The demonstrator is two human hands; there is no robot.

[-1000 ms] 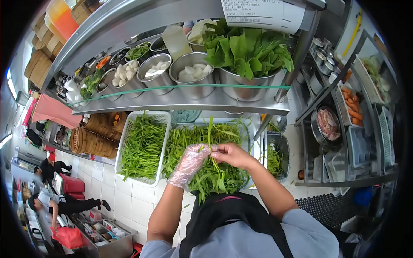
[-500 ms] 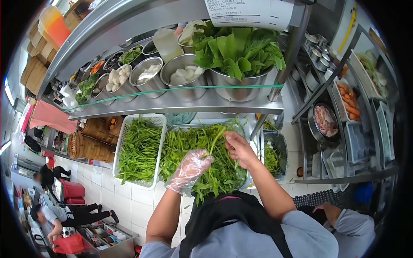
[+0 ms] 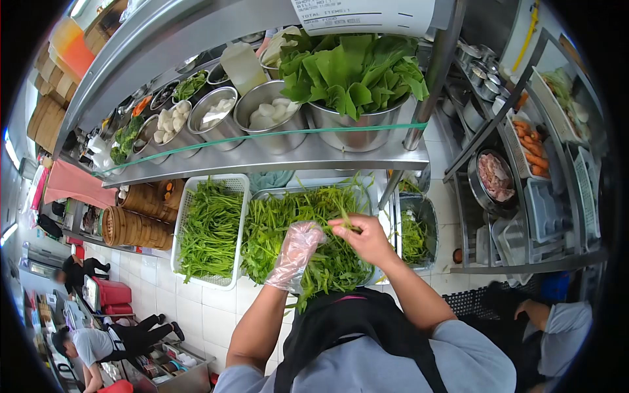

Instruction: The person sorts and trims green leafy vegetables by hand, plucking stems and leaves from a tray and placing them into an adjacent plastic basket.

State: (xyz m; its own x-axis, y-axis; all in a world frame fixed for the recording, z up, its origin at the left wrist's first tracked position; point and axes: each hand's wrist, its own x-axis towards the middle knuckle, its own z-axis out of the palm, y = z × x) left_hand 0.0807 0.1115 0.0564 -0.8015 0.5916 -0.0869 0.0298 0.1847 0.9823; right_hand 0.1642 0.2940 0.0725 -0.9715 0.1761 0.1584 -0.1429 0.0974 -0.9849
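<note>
My left hand (image 3: 300, 252), in a clear plastic glove, is closed round some green leafy stems over a tray of leafy greens (image 3: 275, 219). Just right of it, my bare right hand (image 3: 362, 237) pinches a green stem (image 3: 345, 213) between thumb and fingers. The two hands are close together, with a small gap between them. Leaves hang below my left hand toward the black apron. To the left of the tray, a white perforated basket (image 3: 240, 243) holds a heap of cut green stems (image 3: 208, 229).
A steel shelf (image 3: 275, 160) with metal pots and a pot of broad leaves (image 3: 357, 72) spans above the tray. Bamboo steamers (image 3: 137, 227) stand left, a bin of greens (image 3: 415, 236) right. Co-workers are at lower left (image 3: 98, 344) and lower right (image 3: 567, 331).
My hands parted from each other, then my right hand came back nearer the left and lower. The co-worker at lower right has come into view. The head view has shifted slightly.
</note>
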